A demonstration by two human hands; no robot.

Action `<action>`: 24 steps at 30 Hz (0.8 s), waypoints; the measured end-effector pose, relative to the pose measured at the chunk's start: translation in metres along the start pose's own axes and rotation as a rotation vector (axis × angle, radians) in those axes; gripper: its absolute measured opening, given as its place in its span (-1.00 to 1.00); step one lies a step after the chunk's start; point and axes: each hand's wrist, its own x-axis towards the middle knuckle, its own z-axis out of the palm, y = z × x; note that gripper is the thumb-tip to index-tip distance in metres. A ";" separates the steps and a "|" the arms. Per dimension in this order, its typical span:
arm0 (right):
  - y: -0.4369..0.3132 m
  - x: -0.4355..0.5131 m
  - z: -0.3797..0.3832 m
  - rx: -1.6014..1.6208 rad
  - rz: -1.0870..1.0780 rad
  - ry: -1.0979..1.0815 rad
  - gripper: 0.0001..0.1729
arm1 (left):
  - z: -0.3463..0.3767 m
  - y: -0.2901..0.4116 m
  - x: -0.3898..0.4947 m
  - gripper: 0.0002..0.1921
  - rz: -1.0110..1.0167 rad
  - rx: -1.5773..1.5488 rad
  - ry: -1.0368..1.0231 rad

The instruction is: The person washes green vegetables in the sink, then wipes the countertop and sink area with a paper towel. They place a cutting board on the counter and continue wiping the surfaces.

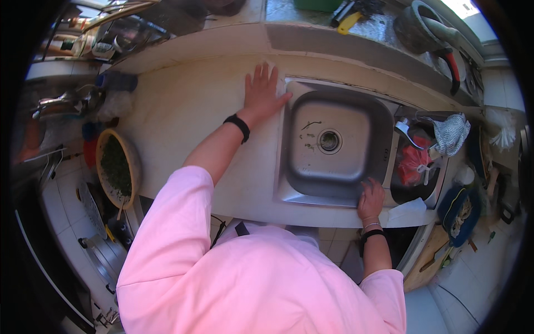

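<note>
My left hand (pixel 263 92) lies with spread fingers on the pale countertop (pixel 179 108), just left of the sink's back corner; a whitish patch, perhaps a thin cloth or film, shows at its fingertips. At the front right rim of the stainless steel sink (pixel 338 125), my right hand (pixel 370 198) rests with loosely bent fingers and nothing visible in it. Green scraps lie on the basin floor beside the drain strainer (pixel 329 142). Right of the main basin, a smaller one holds a red plastic bag (pixel 413 160), and a grey mesh cloth (pixel 452 133) hangs near the faucet (pixel 406 129).
A bowl of chopped greens (pixel 114 167) stands at the left. On the back ledge are a stone mortar (pixel 421 27) with pestle and a yellow-handled tool (pixel 349 23). A blue basket (pixel 461 217), a wooden board (pixel 425 259) and a white paper piece (pixel 406 212) are at the right.
</note>
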 end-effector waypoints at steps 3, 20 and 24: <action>0.001 0.000 -0.001 0.015 0.006 -0.009 -0.51 | 0.007 0.018 0.063 -0.19 0.489 -0.060 -0.040; 0.003 0.005 -0.010 0.094 -0.018 0.023 -0.56 | 0.071 0.271 0.168 -0.26 1.076 -0.147 0.019; 0.002 0.003 -0.009 0.075 -0.003 0.047 -0.60 | 0.066 0.281 0.173 -0.29 1.229 -0.110 -0.099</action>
